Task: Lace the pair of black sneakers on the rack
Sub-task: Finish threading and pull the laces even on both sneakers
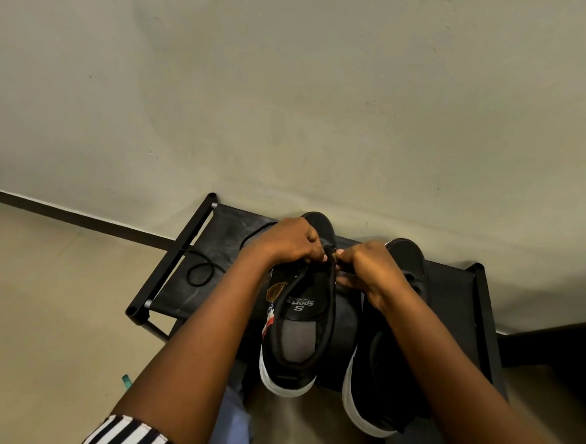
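Observation:
Two black sneakers with white soles stand on a low black rack (456, 296), toes toward the wall. Over the left sneaker (300, 339), whose grey insole reads "Sport", both hands work at the tongue. My left hand (290, 242) pinches the black lace near the eyelets. My right hand (367, 268) pinches the lace from the other side, fingers curled. The right sneaker (378, 386) lies partly under my right forearm. A loose black lace (200, 273) curls on the rack's left part.
The rack stands against a pale wall, with a dark baseboard (83, 222) running left. Beige floor (46, 311) lies to the left. A striped sleeve (128, 432) shows at the bottom left.

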